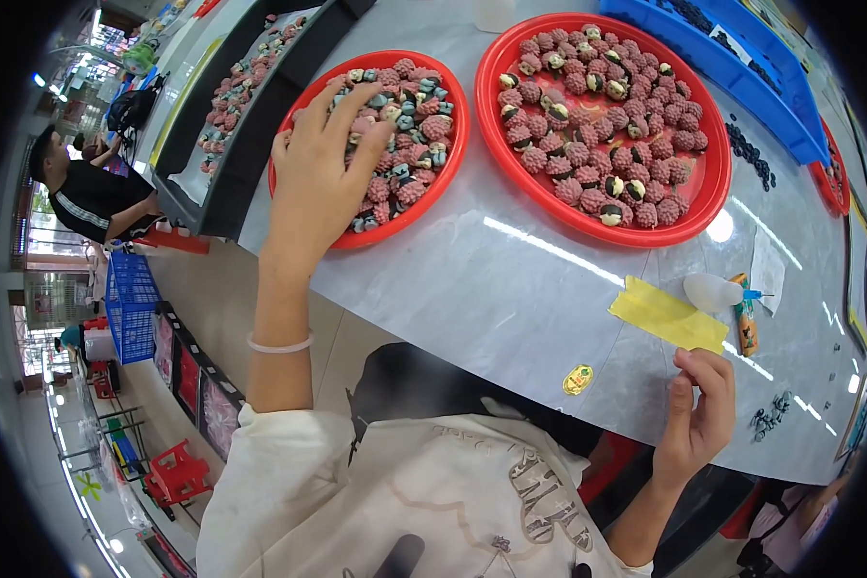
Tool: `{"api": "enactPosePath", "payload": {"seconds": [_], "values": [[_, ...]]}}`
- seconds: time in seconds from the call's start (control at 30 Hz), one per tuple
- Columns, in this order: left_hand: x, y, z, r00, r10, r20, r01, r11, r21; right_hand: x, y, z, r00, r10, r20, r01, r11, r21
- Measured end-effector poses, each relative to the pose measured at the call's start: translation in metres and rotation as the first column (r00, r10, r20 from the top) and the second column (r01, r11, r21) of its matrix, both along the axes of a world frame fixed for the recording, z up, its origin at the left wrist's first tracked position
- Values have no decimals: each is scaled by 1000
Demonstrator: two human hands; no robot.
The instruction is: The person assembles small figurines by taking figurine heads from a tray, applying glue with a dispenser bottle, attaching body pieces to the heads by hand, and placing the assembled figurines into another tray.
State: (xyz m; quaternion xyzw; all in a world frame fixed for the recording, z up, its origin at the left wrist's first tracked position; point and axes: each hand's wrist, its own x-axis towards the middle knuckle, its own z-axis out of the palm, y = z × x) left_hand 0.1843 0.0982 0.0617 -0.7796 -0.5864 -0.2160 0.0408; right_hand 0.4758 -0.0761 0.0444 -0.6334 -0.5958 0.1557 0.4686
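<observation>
My left hand (pixel 320 183) reaches over a round red tray (pixel 459 146) at the left, its fingers spread and their tips among the small pieces. That tray is heaped with bumpy pink pieces (pixel 436 127) and smaller blue-grey ones (pixel 405 122); some lie hidden under my hand. My right hand (pixel 698 419) is raised by the near table edge, fingers curled in toward the thumb, and I see nothing in it. Beyond its fingertips, yellow tape (pixel 667 314) is stuck to the table, next to a white squeeze bottle (pixel 711 293) with a blue tip.
A larger red tray (pixel 721 164) holds pink pieces, many with dark and cream parts. A black bin (pixel 231 197) stands left, a blue bin (pixel 790 116) far right. Dark loose parts (pixel 751 159), small pieces (pixel 771 416) and a gold sticker (pixel 578 380) lie about. Another person (pixel 91 197) sits left.
</observation>
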Motion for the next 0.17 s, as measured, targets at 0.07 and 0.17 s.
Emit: {"api": "enactPosePath", "payload": {"seconds": [0.07,0.17], "values": [[-3,0,3,999,-5,-48,5,1000,7,0,0,0,1000,-3,1,3,1000,-5],[-14,1,10,973,-69,221,109,978,-176,-1,-2,0,999,-17,-34,17,1000,-13]]}}
